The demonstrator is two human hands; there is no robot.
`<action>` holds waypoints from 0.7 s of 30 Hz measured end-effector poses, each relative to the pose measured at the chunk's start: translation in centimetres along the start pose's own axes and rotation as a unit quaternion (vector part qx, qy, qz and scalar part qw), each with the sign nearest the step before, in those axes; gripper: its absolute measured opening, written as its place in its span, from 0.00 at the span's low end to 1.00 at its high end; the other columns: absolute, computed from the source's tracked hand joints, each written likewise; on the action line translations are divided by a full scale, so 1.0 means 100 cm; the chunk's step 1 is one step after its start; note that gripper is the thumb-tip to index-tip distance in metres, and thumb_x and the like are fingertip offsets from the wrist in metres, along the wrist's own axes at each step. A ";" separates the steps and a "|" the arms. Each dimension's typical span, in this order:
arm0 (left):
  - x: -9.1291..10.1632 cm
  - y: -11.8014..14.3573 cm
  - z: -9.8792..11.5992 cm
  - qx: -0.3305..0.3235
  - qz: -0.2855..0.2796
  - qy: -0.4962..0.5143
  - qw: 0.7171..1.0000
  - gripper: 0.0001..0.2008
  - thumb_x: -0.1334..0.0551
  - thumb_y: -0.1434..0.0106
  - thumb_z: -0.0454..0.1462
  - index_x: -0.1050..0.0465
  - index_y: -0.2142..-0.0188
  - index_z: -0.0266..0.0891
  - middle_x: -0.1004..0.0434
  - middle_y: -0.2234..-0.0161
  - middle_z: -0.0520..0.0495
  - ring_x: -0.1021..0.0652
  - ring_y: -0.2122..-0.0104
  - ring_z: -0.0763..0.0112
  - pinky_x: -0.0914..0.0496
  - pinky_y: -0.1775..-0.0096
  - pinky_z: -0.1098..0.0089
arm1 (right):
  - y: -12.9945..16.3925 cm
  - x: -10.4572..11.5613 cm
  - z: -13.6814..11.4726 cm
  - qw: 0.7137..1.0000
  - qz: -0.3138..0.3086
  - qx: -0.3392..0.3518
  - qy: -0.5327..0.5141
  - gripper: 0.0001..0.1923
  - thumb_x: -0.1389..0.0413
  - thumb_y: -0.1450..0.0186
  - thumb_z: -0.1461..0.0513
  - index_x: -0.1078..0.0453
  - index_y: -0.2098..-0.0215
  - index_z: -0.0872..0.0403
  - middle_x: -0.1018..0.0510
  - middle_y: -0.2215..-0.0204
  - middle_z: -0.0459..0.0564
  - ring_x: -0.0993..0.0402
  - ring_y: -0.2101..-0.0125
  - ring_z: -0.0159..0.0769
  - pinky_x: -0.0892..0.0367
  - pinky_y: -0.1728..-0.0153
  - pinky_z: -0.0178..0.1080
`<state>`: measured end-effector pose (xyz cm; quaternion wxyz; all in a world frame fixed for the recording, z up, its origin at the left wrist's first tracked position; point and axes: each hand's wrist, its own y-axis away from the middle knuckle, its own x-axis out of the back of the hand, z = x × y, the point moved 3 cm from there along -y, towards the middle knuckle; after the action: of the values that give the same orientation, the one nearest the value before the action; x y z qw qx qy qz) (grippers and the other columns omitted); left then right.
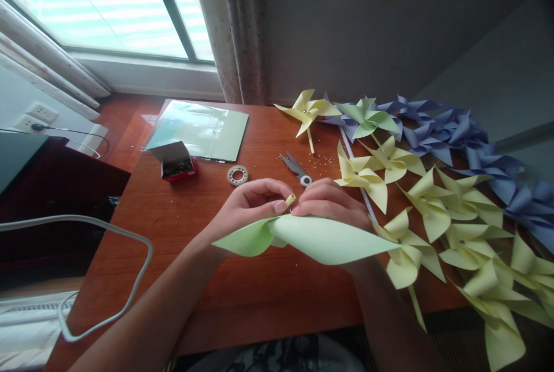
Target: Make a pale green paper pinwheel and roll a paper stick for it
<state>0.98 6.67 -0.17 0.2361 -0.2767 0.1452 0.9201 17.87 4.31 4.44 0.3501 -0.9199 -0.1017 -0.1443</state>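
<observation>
Green folded paper (pixel 320 239) ×1 | hands: left (pixel 249 205), right (pixel 331 202) pinch it

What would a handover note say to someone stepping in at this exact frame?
Left hand: grip pinching the folded light-green paper sheet at its centre.
Right hand: pinching the same spot, where a small pale-yellow straw end shows between the fingertips.
Around: grey scissors, white tape ring, open red box of pins, on the brown wooden table.
Done: finished yellow paper pinwheels and blue paper pinwheels lie to the right.
Left: the green one is not yet finished.
</observation>
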 end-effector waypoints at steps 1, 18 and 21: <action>0.000 0.000 0.000 -0.002 -0.002 0.000 1.000 0.05 0.27 0.43 0.33 0.17 0.65 0.38 0.19 0.66 0.47 0.22 0.69 0.73 0.28 0.68 0.76 | 0.000 -0.001 0.000 1.000 0.004 0.001 -0.001 0.07 0.39 0.35 0.71 0.20 0.62 0.56 0.19 0.68 0.54 0.25 0.65 0.41 0.26 0.63 0.45; -0.002 -0.001 0.005 -0.034 -0.016 -0.026 0.999 0.03 0.27 0.43 0.32 0.16 0.67 0.37 0.21 0.64 0.45 0.22 0.65 0.71 0.28 0.64 0.74 | 0.005 0.000 0.004 0.999 0.027 -0.027 -0.004 0.07 0.38 0.35 0.68 0.20 0.62 0.51 0.20 0.68 0.49 0.25 0.65 0.40 0.28 0.63 0.45; -0.003 0.000 0.007 -0.041 -0.025 -0.032 0.998 0.04 0.28 0.42 0.31 0.15 0.66 0.37 0.21 0.63 0.45 0.23 0.64 0.71 0.28 0.64 0.75 | 0.005 0.000 0.005 0.999 0.022 -0.033 0.005 0.06 0.39 0.33 0.65 0.19 0.62 0.50 0.20 0.68 0.49 0.26 0.65 0.39 0.28 0.62 0.44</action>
<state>0.90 6.89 0.55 0.2522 -0.2597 0.0925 0.9276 18.06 4.27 3.80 0.3236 -0.9321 -0.0748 -0.1447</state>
